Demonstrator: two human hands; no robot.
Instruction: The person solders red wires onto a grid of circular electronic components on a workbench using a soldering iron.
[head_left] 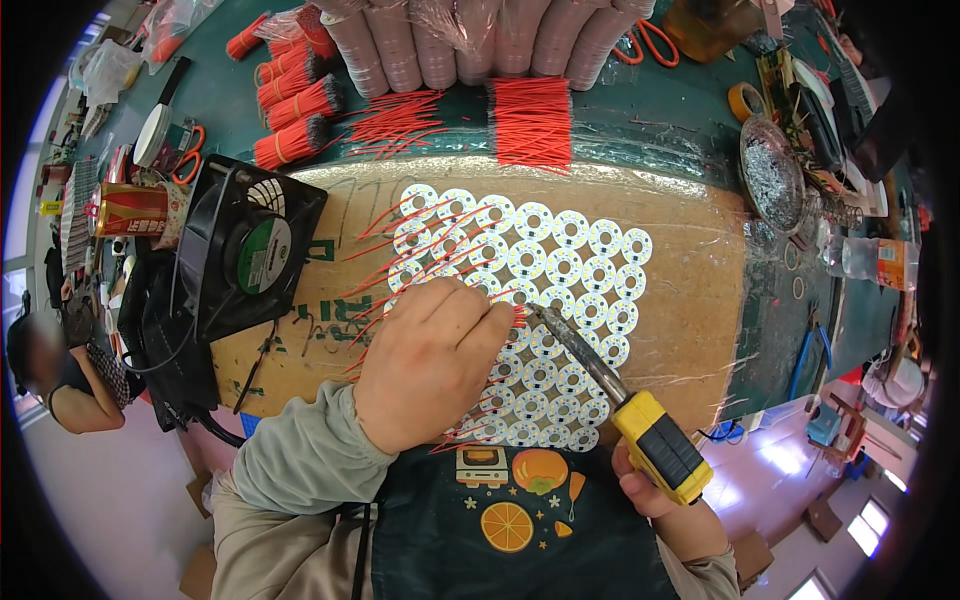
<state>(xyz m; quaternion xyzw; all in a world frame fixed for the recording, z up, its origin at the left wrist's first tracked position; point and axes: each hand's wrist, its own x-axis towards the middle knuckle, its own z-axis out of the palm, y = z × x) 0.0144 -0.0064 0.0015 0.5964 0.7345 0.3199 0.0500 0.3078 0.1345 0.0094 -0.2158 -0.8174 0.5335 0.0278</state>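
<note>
Round white LED boards [564,266] lie in close rows on a brown cardboard sheet [695,300]. Thin red wires [375,262] stick out from several boards on the left side of the rows. My left hand [432,360] is over the middle of the boards with its fingers pinched on red wires [519,316], whose ends show at the fingertips. From the right, my right hand [643,488] grips a yellow and black soldering iron [660,447]. Its metal tip meets a board right beside my left fingertips; whether it touches the wire, I cannot tell.
A black fan [250,245] stands left of the boards. Behind them lie a stack of red wires [530,122], tied red bundles [290,142] and grey rolls [432,50]. At right are a metal dish [771,172] and blue-handled pliers [802,362]. Another person [75,375] sits far left.
</note>
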